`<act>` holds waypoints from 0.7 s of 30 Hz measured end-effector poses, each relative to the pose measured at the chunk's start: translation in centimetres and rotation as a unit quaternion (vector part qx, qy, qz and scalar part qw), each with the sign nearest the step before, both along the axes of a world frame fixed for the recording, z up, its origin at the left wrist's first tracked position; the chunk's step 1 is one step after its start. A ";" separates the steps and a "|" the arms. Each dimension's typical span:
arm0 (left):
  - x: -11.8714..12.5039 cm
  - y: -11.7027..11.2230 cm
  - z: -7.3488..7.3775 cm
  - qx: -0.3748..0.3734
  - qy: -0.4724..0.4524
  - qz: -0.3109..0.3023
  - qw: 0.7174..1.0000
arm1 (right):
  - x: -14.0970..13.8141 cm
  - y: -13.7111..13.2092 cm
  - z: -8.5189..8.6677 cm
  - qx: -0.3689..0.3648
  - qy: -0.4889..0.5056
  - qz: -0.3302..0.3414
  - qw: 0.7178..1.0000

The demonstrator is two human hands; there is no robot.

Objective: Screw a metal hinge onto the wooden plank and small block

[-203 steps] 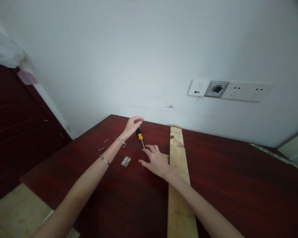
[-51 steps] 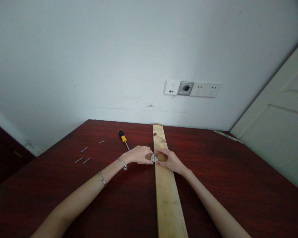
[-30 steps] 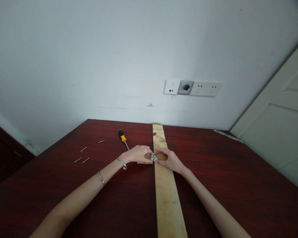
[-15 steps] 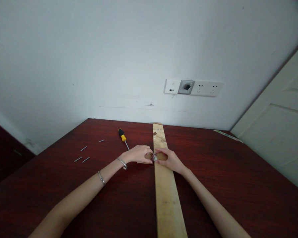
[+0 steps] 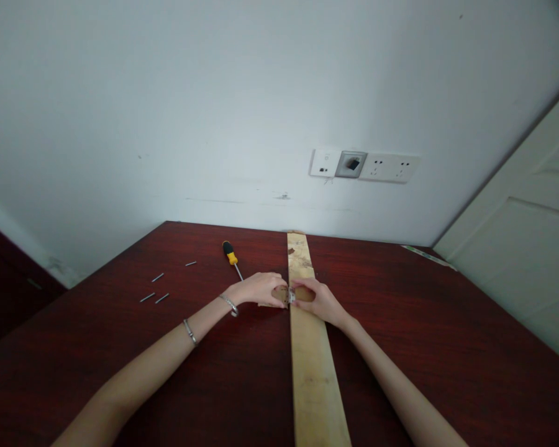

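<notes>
A small metal hinge [image 5: 291, 295] lies at the left edge of a long pale wooden board [image 5: 314, 366]. My right hand [image 5: 323, 303] rests on the board, thumb and fingers closed around the ends of the hinge. From the other side my left hand [image 5: 259, 289] curls over a short wooden piece [image 5: 281, 294], mostly hidden beneath it. The left fingertips meet the hinge's left side. Just behind that hand lies a screwdriver [image 5: 230, 254] with a black and yellow handle, its tip hidden by the hand.
Several loose screws or nails [image 5: 157, 277] lie on the left part of the dark red table [image 5: 205, 385]. A white wall with sockets [image 5: 382, 167] stands behind. Near the back right edge is a flat strip [image 5: 428, 256], and a pale door [image 5: 531, 230] stands beyond.
Both hands stay at the hinge in nearly the same place. Less of the hinge's left leaf shows beside my left fingertips. The view has shifted very slightly.
</notes>
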State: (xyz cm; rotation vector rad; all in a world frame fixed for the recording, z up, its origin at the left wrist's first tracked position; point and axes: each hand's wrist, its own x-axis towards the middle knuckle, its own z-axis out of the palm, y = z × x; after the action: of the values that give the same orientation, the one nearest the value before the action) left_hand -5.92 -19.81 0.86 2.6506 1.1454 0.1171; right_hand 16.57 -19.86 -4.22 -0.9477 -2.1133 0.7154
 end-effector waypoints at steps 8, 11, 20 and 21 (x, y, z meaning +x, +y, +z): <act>-0.3 0.3 -0.3 -0.035 -0.015 0.014 0.999 | 0.1 0.1 0.0 -0.007 -0.003 -0.001 1.000; -0.4 0.3 -0.4 -0.038 -0.010 0.009 0.999 | 0.1 0.0 0.0 -0.010 -0.007 0.000 1.000; -0.4 0.3 -0.5 -0.034 -0.011 0.004 0.999 | 0.0 -0.1 0.2 -0.007 -0.003 -0.003 1.000; -0.4 0.3 -0.5 -0.033 -0.011 0.004 0.999 | 0.0 -0.1 0.2 -0.006 -0.004 -0.003 1.000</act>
State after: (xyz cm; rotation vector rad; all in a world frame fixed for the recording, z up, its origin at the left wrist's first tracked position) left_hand -6.35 -19.50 0.37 2.5807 1.1335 0.1084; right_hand 16.62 -19.98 -4.06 -0.9644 -2.1142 0.7223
